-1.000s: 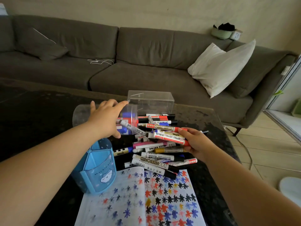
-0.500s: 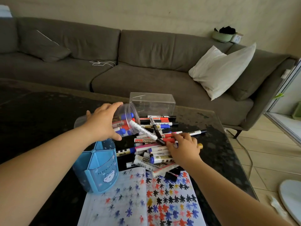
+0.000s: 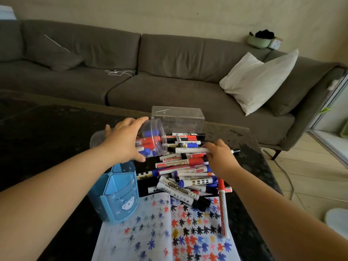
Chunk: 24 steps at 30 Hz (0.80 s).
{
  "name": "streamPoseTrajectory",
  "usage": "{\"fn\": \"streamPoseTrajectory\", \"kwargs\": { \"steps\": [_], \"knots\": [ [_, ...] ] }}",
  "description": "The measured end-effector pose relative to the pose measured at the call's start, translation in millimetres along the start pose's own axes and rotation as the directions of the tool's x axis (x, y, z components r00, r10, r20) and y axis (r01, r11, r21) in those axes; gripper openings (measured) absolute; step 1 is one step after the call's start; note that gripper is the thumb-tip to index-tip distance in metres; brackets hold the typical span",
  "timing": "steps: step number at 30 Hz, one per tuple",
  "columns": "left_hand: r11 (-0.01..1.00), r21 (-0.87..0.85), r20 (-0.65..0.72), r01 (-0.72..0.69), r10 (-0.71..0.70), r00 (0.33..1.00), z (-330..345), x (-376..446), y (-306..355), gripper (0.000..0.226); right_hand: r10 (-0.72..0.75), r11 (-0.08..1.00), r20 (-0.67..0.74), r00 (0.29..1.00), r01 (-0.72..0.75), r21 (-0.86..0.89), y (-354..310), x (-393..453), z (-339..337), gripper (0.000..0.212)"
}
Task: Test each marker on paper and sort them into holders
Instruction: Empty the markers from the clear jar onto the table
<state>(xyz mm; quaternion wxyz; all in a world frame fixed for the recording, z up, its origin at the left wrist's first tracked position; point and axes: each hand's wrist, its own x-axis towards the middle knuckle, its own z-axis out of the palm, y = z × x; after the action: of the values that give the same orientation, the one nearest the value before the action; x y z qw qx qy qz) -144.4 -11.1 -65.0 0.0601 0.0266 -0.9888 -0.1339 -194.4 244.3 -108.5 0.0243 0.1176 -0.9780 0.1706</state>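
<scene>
From the head camera, the left hand (image 3: 125, 141) grips a clear round jar (image 3: 150, 137) that lies tipped on its side, mouth toward the marker pile (image 3: 185, 166); fingers curl over the top of the jar and the thumb sits under its near side. Held this way the jar likely acts as a holder kept steady so markers can slide in or out; several red and blue ones are visible inside it. The right hand (image 3: 219, 157) reaches into the pile and pinches a white marker (image 3: 190, 150) lying crosswise on top, fingers curled round its right end, probably to lift it out for a test stroke.

The paper (image 3: 169, 232) lies nearest the person, already covered with red, blue and black star marks, so many markers appear tested. A red marker (image 3: 222, 204) rests along its right margin. The blue divided holder (image 3: 114, 193) stands upright at the paper's left corner, just under the left forearm, its compartments open upward. A clear rectangular box (image 3: 178, 117) stands behind the pile, near the far edge of the dark counter (image 3: 47, 132).

Free room is mostly to the left on the counter. The right edge is near the pile, and loose markers could roll off there. The blue holder stands close enough to the left arm to be knocked when that arm draws back.
</scene>
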Motion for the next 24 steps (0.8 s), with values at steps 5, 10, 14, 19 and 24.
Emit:
{"fn": "streamPoseTrajectory", "kwargs": {
  "steps": [5,10,14,19,24],
  "knots": [
    [1.0,-0.006,-0.024,-0.006,0.006,1.0,-1.4,-0.1,3.7,0.114,0.023,1.0,0.231,0.973,-0.025,0.008,-5.2,4.2,9.8,0.052],
    [0.999,-0.032,-0.003,-0.012,0.012,1.0,-2.7,-1.6,10.7,0.115,-0.001,1.0,0.326,0.945,0.007,-0.018,-9.4,3.8,23.0,0.051],
    [0.998,-0.061,-0.002,-0.011,0.011,1.0,-0.9,-3.9,13.5,0.115,-0.005,0.999,0.188,0.982,0.011,-0.03,-1.1,-2.2,19.9,0.057],
    [0.997,-0.075,-0.001,-0.008,0.008,1.0,-1.9,-8.3,13.7,0.114,0.521,0.848,-0.156,0.839,-0.529,-0.017,64.8,-45.2,-1.1,0.068],
    [0.995,-0.098,-0.013,-0.006,0.004,1.0,-2.3,-15.1,18.2,0.115,0.583,0.809,0.099,0.806,-0.566,-0.155,107.1,-105.0,9.4,0.06]
  ]
}}
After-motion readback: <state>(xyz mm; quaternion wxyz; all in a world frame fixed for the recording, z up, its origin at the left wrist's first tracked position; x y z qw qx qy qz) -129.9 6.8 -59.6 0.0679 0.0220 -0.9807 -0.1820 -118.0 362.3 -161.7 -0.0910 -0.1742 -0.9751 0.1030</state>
